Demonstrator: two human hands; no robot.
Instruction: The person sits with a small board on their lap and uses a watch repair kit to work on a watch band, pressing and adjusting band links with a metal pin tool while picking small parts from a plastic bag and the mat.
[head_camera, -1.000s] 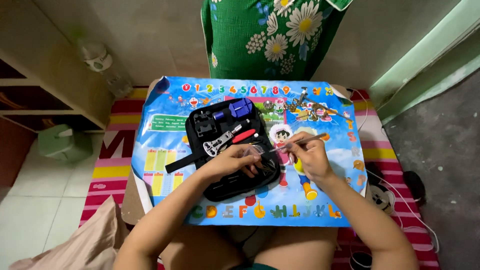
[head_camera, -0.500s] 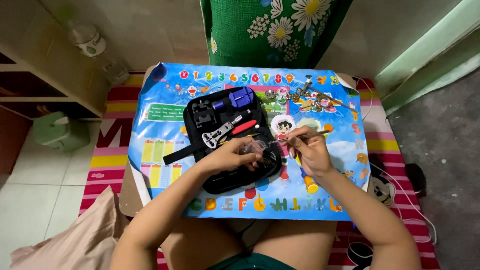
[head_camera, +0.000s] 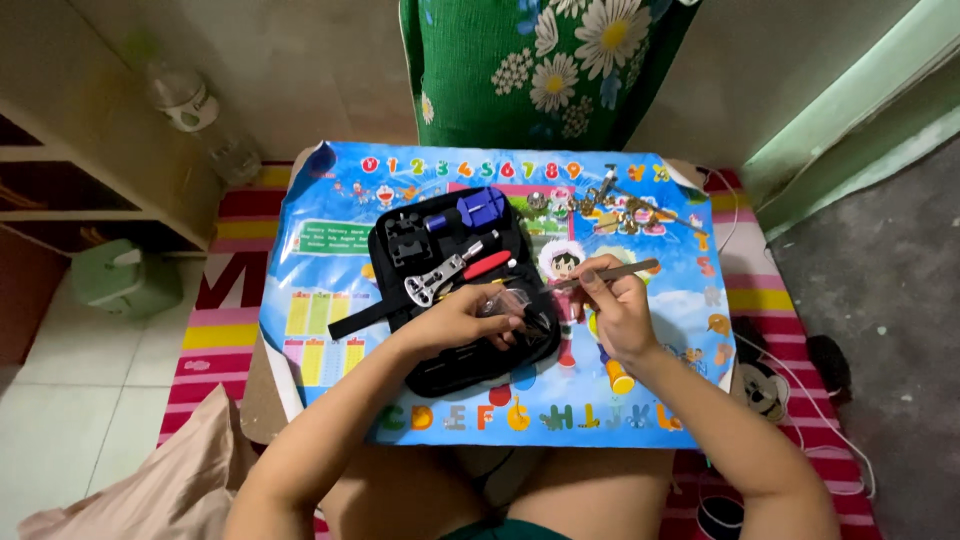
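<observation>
An open black tool case (head_camera: 425, 365) lies on a small table covered by a bright blue picture mat (head_camera: 320, 270). Inside the case are a metal wrench-like tool (head_camera: 435, 280), a red-handled tool (head_camera: 487, 264) and a blue block-shaped tool (head_camera: 480, 207). My left hand (head_camera: 470, 318) rests over the case and pinches a small clear plastic packet (head_camera: 505, 300). My right hand (head_camera: 612, 310) holds a thin metal tool (head_camera: 625, 271) like tweezers, its tip pointing left toward the packet.
Small metal parts (head_camera: 610, 210) lie at the mat's far right. A green floral cloth (head_camera: 540, 70) hangs behind the table. A plastic bottle (head_camera: 185, 100) and a pale green container (head_camera: 125, 280) stand at left. A striped floor mat (head_camera: 225, 300) lies beneath, with white cable (head_camera: 830, 420) at right.
The view has shifted slightly; both hands stay over the case, with the right hand's thin tool kept pointed at the packet in my left fingers.
</observation>
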